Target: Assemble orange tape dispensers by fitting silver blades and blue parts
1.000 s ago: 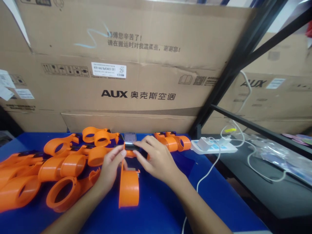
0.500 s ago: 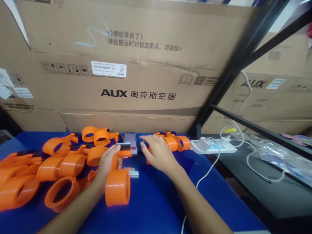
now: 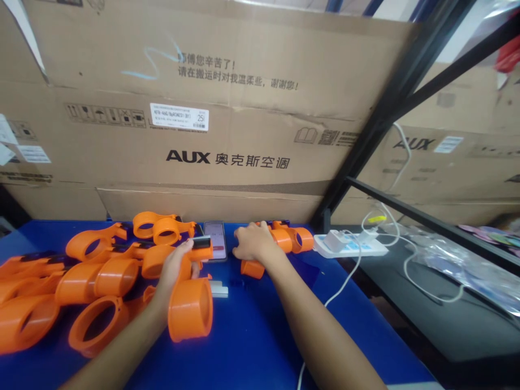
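My left hand (image 3: pixel 174 271) is closed around an orange plastic tape dispenser (image 3: pixel 190 311), its round hub hanging toward me and its black-edged head pointing right. Over the small group at the back right, my right hand (image 3: pixel 257 242) has its fingers curled down onto another orange dispenser (image 3: pixel 252 269); the fingertips are partly hidden. Right beside that hand lie more orange dispensers (image 3: pixel 303 240). Many similar orange dispensers (image 3: pixel 117 275) crowd the left side of the table. Just right of the held dispenser is a small grey-white strip (image 3: pixel 220 292).
A phone (image 3: pixel 215 238) lies between the hands on the blue table (image 3: pixel 252 346). To the right, a white power strip (image 3: pixel 351 246) has plugs and a white cable (image 3: pixel 345 290) running forward. Behind stands a large cardboard box (image 3: pixel 227 135), with a black metal frame (image 3: pixel 368 135) beside it.
My right hand has lowered and curled its fingers onto an orange dispenser in the right group. The left hand still grips its dispenser. The view has shifted slightly.
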### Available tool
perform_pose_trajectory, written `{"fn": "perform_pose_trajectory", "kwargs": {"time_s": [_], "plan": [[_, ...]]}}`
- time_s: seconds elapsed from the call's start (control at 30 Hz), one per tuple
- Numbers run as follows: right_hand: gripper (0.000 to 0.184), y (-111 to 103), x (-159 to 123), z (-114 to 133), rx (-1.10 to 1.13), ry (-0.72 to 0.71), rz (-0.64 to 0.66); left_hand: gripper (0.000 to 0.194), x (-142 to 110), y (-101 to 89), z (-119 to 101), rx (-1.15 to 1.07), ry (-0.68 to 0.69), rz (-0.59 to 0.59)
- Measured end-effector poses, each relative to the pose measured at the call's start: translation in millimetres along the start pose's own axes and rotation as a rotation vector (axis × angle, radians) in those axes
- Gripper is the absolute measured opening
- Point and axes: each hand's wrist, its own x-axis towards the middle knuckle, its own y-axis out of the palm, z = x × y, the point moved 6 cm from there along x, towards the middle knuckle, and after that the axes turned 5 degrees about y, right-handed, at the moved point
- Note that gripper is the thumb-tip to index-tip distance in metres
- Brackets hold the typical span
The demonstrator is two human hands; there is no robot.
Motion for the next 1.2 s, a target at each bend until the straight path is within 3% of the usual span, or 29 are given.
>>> {"fn": "perform_pose_trajectory", "kwargs": {"time_s": [0.2,0.4,0.57,0.7,0.8,0.93,1.2], "plan": [[0.038,13,25,3,-0.057,0.063,0.048,0.047,3,-4.9,-5,0.158,0.119,-0.08],[0.029,20,27,2,-0.033,0.091,-0.038,0.048,5,-2.2,-5,0.206,0.168,-0.051],[0.02,5,18,-3,0.08,0.063,-0.189,0.045,1,0.1,-4,0.214,0.175,-0.038],[0.026,-16,2,-7,0.226,0.005,-0.31,0.042,-1,0.5,-5,0.201,0.182,-0.049],[0.029,-22,-17,-5,0.416,-0.1,-0.371,0.041,-3,1.9,-7,0.194,0.21,-0.045],[0.025,-12,-49,2,0.961,-0.302,-0.435,0.043,-8,3.9,-5,0.167,0.203,-0.059],[0.021,22,-67,8,1.369,-0.192,-0.474,0.051,-2,1.6,5,0.051,0.154,-0.095]]}}
